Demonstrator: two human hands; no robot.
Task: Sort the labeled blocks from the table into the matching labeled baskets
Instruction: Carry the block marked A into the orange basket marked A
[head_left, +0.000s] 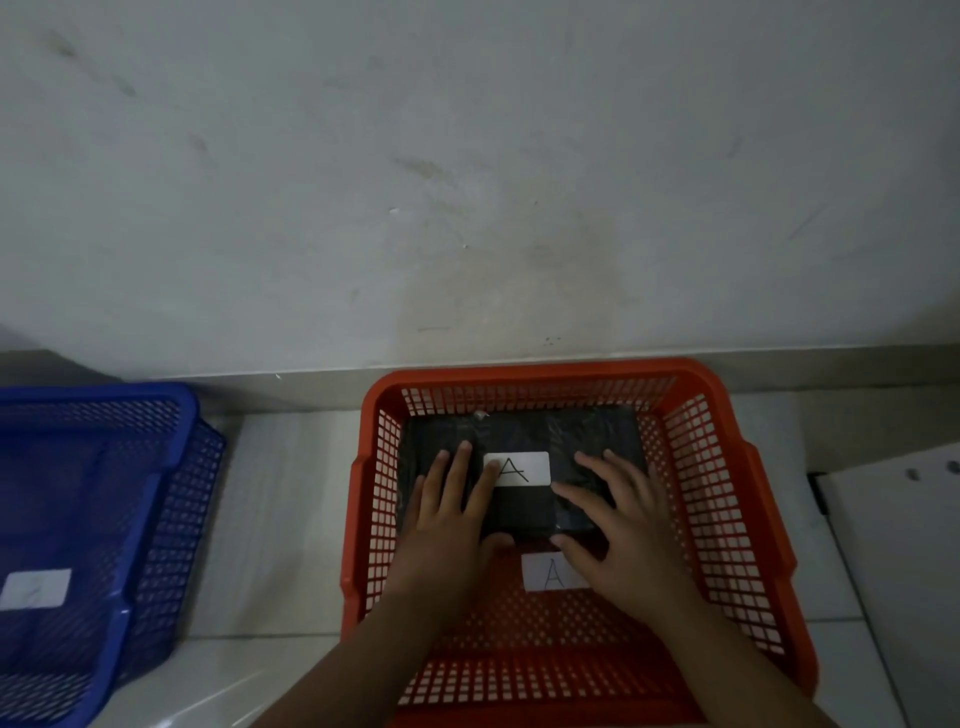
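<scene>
Fingers (457, 470) of the left hand (452, 519) and right hand (623, 530) lie straight and spread, pressing flat on the black package (587, 431). It sits inside the red basket (519, 371) at lower centre of the frame, so placing looks done; only withdrawing the hands seems left.

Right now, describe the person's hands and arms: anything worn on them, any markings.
The left hand and right hand are bare: no gloves, rings or watch show. Both forearms are uncovered too, with no sleeve in view and no markings visible.
</scene>
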